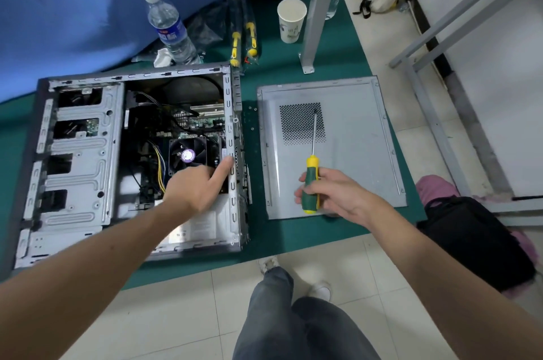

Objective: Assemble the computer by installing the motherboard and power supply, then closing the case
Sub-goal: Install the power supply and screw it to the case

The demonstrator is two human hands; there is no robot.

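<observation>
Right hand (332, 195) has its grip wrapped round the green and yellow screwdriver (311, 180), shaft aimed up over the loose side panel (352, 154), while the left hand (197, 186) is mostly curled on nothing, index finger poking at the rear edge of the open case (76, 154) beside the CPU fan (188, 155). The motherboard (188, 127) looks seated, and the power supply (202, 223) sits in the case's near corner. Biggest risk imo: tiny screws (252, 119) lie in the narrow gap between case and panel on the green mat (293, 236), so sliding either could scatter them; there's more room toward the mat's near edge.
</observation>
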